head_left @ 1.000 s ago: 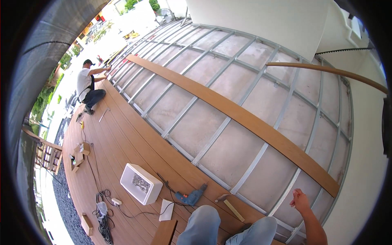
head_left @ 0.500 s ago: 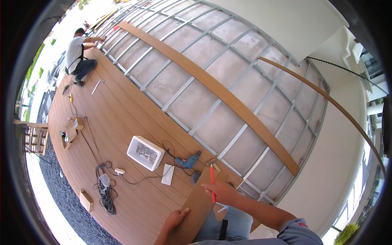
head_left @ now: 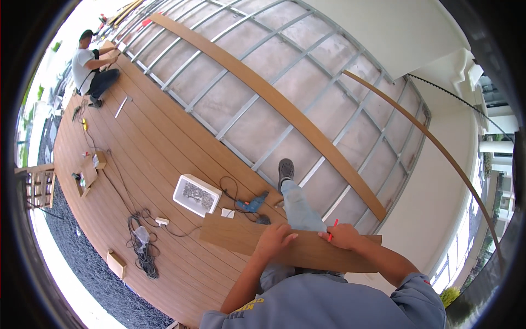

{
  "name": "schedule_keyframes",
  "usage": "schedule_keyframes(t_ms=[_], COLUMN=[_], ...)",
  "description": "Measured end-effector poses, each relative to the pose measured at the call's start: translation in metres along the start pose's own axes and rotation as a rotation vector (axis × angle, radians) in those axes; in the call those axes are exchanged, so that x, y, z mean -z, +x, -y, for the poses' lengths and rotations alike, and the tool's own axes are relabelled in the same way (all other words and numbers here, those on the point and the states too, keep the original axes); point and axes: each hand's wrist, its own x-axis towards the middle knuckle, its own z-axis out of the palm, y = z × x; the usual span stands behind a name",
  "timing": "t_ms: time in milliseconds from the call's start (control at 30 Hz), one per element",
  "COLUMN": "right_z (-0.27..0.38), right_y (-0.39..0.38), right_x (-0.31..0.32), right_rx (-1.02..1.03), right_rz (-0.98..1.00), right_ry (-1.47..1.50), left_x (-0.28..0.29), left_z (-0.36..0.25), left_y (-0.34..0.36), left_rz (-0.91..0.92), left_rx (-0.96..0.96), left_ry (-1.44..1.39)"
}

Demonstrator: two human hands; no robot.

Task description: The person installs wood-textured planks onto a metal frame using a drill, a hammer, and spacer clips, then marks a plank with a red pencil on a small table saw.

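A short brown decking board [head_left: 323,256] lies crosswise in front of me, over my legs. My left hand [head_left: 273,241] is closed on its far edge near the middle, the thumb resting on the face. Farther right, my right hand [head_left: 341,237] grips the same edge while keeping a red pencil [head_left: 336,223] between its fingers, the tip pointing up and away. Beyond the board my shoe [head_left: 285,169] stands forward at the metal frame. A blue power drill [head_left: 253,203] lies just past the board, partly near its cord.
Laid decking [head_left: 164,142] spans the left; a metal grid frame [head_left: 241,118] lies right, crossed by a long plank [head_left: 263,88]. A white tub [head_left: 197,194] of small metal parts, coiled cables [head_left: 143,249] and open cartons [head_left: 87,172] sit on the decking. A person [head_left: 90,68] crouches far left.
The short board has turned from pointing away to lying crosswise. Both hands now grip its far edge, the pencil still in my right. A foot has come forward to the frame.
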Motion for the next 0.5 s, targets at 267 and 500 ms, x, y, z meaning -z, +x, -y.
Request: schedule_keyframes(t_ms=[267,500], right_z=[-0.117,-0.191], right_y=[0.073,0.149], right_x=[0.133,0.254], right_rx=[-0.409,-0.66], right_rz=[-0.293,-0.35], right_ry=[0.138,0.309], left_x=[0.03,0.099], left_z=[0.118,0.027], left_y=[-0.048,0.046], left_rz=[-0.146,-0.139], left_rx=[0.379,0.464], left_ry=[0.138,-0.028])
